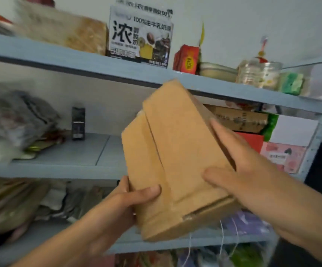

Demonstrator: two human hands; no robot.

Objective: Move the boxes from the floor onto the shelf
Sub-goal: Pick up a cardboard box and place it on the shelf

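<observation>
Boxes (175, 160) of plain brown cardboard, two by the look of it, one lying against the other, are up in the air in front of the shelf (79, 60), tilted so the top end leans away from you toward the upper board. Your left hand (133, 195) clamps the lower left corner, thumb (146, 191) lying across the front face and the other fingers hidden behind it. Your right hand (233, 160) presses flat on the right side, fingers together along the edge and thumb (214, 178) on the front. Just behind the boxes the middle board of the shelf has a bare stretch, with a small dark carton (78, 123) standing upright at the back and a blurred bundle of bags (15, 120) to its left. To the right on that level sit a brown box (239, 118), a red box (252, 139) and a pink and white box (285, 151). Farther up, the top board carries a black and white milk carton (140, 35), a red packet (187, 57), clear jars (260, 74) and a green sponge (291, 83).
</observation>
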